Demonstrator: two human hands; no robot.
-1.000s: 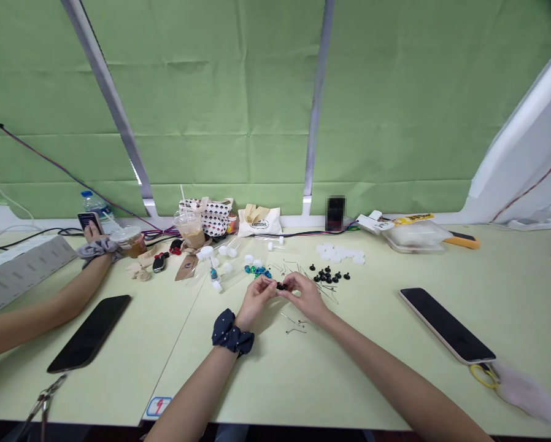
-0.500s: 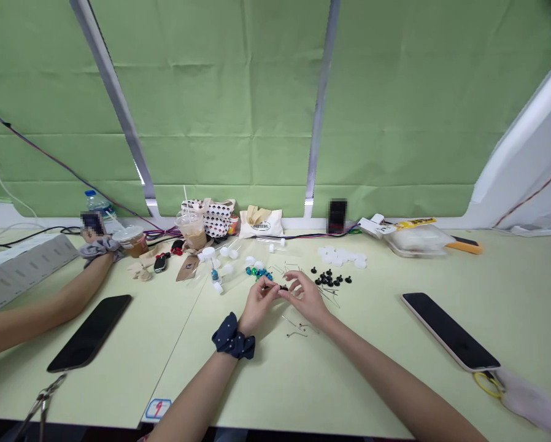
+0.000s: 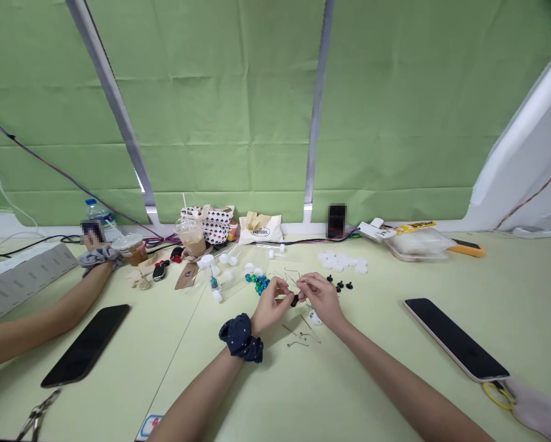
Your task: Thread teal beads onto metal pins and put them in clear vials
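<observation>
My left hand [image 3: 273, 302] pinches a small black plastic piece [image 3: 294, 301] between thumb and fingertips. Close beside it, my right hand [image 3: 320, 296] has its fingertips pressed together at the piece; what they grip is too small to make out. Below the right palm a small white disc [image 3: 315, 318] shows in part. Thin bent metal rods [image 3: 298, 344] lie just in front of the hands, and more rods [image 3: 292, 274] are behind them. Several black studs [image 3: 340, 286] sit right of my right hand. Shiny blue and green balls [image 3: 258, 283] lie by my left hand.
White round discs [image 3: 342, 261] lie behind the studs. Clear tubes with white caps [image 3: 215, 283] stand and lie at left. One phone [image 3: 454, 337] is at right, another [image 3: 86, 344] at left near a co-worker's arm [image 3: 50, 316]. Drink cups [image 3: 192, 236] stand at the back.
Both hands have shifted slightly right and toward me. My right fingers have closed in at the black piece, and a white disc now shows below that hand. The view has tilted slightly.
</observation>
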